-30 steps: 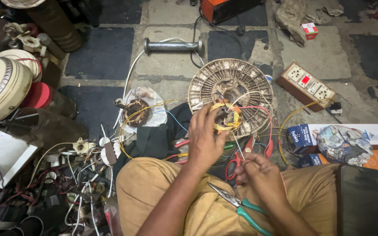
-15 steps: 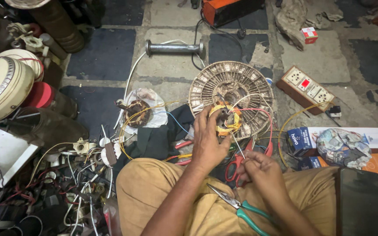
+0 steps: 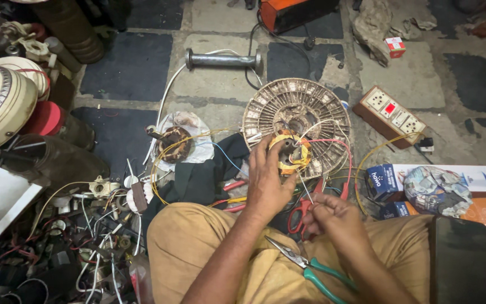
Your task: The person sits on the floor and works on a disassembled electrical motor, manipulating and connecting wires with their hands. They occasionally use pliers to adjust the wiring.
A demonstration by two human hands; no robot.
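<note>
The left hand [image 3: 268, 183] stays clamped on the yellow-taped stator winding [image 3: 291, 152] while the right hand [image 3: 333, 217], drifting toward four o'clock, pinches a thin wire [image 3: 306, 191] taut.

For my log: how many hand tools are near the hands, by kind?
Pliers, green handles, on the lap: 1
Scissors, red handles: 1
Red-handled tool by the left hand, kind unclear: 1
Total: 3
</note>
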